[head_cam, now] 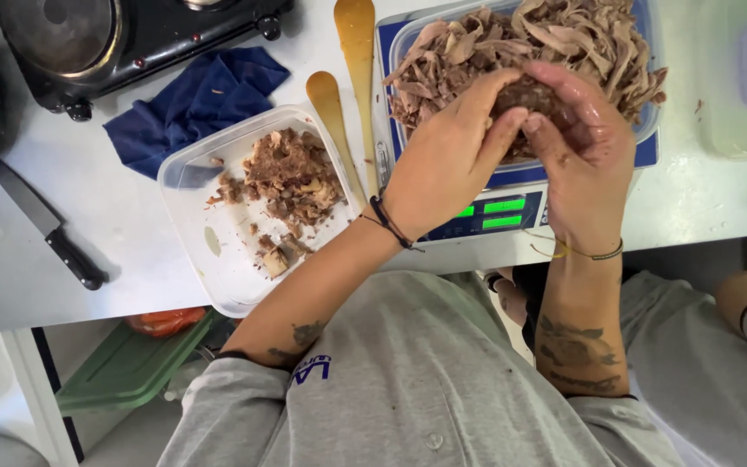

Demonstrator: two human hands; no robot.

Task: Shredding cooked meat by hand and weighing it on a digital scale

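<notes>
Together, left hand (447, 160) and right hand (583, 147), grip cupped around meat lump (525, 93), above heaped tub (646, 130)

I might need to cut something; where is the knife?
In the head view the knife lies at the table's left edge, below the black stove and left of the white tub.

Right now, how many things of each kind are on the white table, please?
Plastic containers with shredded meat: 2
Wooden spatulas: 2
Knife: 1
Blue cloth: 1
Scale: 1
Black hot plate: 1
Total: 8
Both hands, left and right, press a lump of meat.
</notes>
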